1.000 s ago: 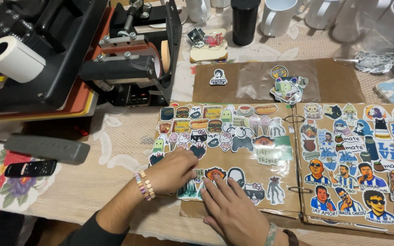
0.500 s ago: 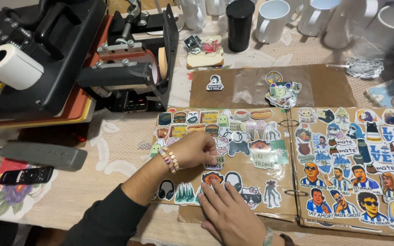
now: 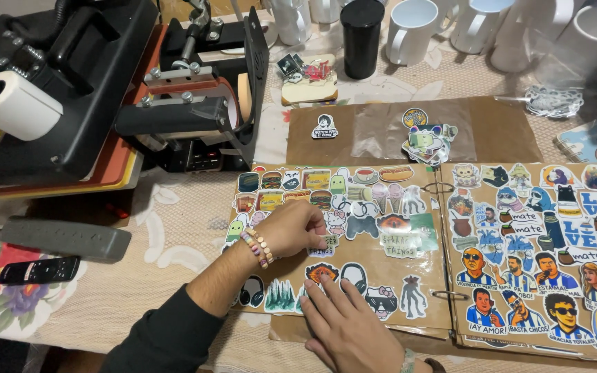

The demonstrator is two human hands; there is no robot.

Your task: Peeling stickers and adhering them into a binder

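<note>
An open ring binder of brown pages [image 3: 428, 304] covered with many colourful stickers lies in front of me. My left hand [image 3: 293, 226], with a beaded bracelet on its wrist, rests on the left page and its curled fingertips pinch at a small sticker [image 3: 323, 246] near the page's middle. My right hand [image 3: 348, 323] lies flat, fingers spread, on the lower part of the same page, pressing it down beside a round orange sticker [image 3: 321, 272]. The right page [image 3: 544, 252] holds portrait and word stickers; neither hand touches it.
A black heat press [image 3: 70, 103] and a mug press [image 3: 195, 110] stand at the left, with a white paper roll [image 3: 12, 103]. White mugs [image 3: 409, 27] and a black cylinder [image 3: 362, 34] line the back. A brown sheet [image 3: 499, 124] carries loose stickers [image 3: 426, 138]. A remote [image 3: 29, 271] lies at the left.
My left hand has moved up from the lower left of the page to its middle and curled onto a sticker. My right hand stayed flat on the lower page.
</note>
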